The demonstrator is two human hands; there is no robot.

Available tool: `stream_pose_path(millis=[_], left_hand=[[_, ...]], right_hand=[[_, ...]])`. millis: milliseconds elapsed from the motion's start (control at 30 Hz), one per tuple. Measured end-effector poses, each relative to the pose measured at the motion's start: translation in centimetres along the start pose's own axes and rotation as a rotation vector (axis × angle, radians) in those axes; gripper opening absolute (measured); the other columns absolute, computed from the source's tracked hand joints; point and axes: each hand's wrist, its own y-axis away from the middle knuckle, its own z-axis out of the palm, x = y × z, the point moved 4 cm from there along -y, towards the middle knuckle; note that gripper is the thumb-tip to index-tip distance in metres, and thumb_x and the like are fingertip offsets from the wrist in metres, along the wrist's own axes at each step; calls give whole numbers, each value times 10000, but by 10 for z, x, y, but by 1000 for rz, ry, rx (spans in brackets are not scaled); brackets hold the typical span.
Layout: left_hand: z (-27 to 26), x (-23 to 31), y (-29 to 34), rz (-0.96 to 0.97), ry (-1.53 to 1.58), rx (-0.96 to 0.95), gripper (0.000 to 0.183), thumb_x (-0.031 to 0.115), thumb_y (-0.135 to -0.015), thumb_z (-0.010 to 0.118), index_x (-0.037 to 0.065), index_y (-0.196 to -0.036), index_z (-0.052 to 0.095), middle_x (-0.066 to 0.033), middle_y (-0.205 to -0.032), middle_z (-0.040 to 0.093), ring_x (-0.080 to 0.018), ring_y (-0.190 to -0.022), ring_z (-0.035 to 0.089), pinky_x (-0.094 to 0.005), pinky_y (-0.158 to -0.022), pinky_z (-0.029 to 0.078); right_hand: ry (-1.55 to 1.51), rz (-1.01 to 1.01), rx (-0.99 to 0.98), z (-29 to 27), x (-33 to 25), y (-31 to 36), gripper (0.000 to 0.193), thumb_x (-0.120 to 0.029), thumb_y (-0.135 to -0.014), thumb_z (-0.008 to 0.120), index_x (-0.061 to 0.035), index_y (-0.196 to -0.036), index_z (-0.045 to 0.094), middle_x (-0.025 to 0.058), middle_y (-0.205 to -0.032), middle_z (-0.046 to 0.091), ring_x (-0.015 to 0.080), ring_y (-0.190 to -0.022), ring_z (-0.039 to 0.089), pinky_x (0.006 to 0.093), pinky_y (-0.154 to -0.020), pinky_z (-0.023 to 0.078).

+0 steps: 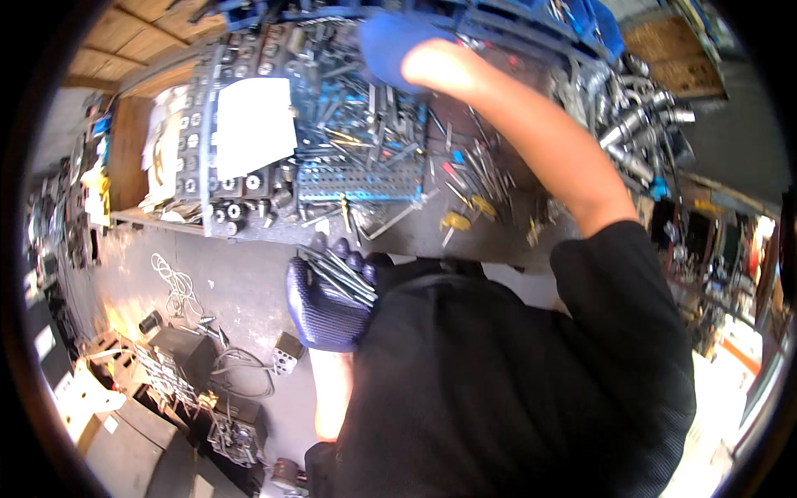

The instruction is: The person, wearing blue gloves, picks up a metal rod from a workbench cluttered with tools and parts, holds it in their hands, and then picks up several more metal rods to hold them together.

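My left hand (326,314), in a dark purple-blue glove, is at the bench's front edge. Its fingers curl around a bundle of slim metal rods (342,279), perhaps drill bits; their exact kind is unclear. Far across the bench reaches my right hand (394,51) in a blue glove, smeared by motion, fingers hidden. It is nearest to the blue bins (498,31) along the back. Below it lies a blue perforated tool tray (365,184), with many loose metal bits (369,116) heaped behind its front part.
A white sheet (256,127) covers part of a rack of metal holders (189,158) at left. Several long tools (490,170) lie right of the tray, and shiny metal cylinders (635,124) farther right. Cables (242,371) and boxes (133,440) are on the floor, lower left.
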Motion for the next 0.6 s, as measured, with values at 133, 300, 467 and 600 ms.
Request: stream_pose_path(millis=[133,300,467,600], left_hand=[[-1,-5,-3,-34,4,-117,432,403,-986,527,184,-1352,588,-67,-1232,669,-224,-1090,622,-445,-996,464],[7,-23,-19,-146,-113,-93,420,399,-986,527,184,-1341,597,-59,-1222,673,-216,-1081,628,-440,-985,473],[33,-56,-33,-280,-204,-108,414,416,-997,509,182,-1326,602,-57,-1186,675,-215,-1041,629,-433,-968,484],[39,-91,-53,-414,-287,-75,422,438,-993,512,173,-1306,611,-62,-1182,667,-227,-1029,625,-436,-944,490]], right_hand=[[-152,118,183,-37,23,27,259,-300,-837,641,-89,-950,740,230,-915,695,400,-845,681,453,-768,547],[-229,255,270,-62,90,172,282,-319,-843,665,-70,-961,729,179,-865,718,348,-761,692,432,-720,553],[-172,795,-50,18,150,335,312,-426,-874,630,-161,-988,747,199,-965,702,413,-897,669,475,-798,547],[-135,1073,-140,107,148,438,292,-424,-868,634,-177,-981,743,189,-939,708,392,-882,682,473,-792,550]])
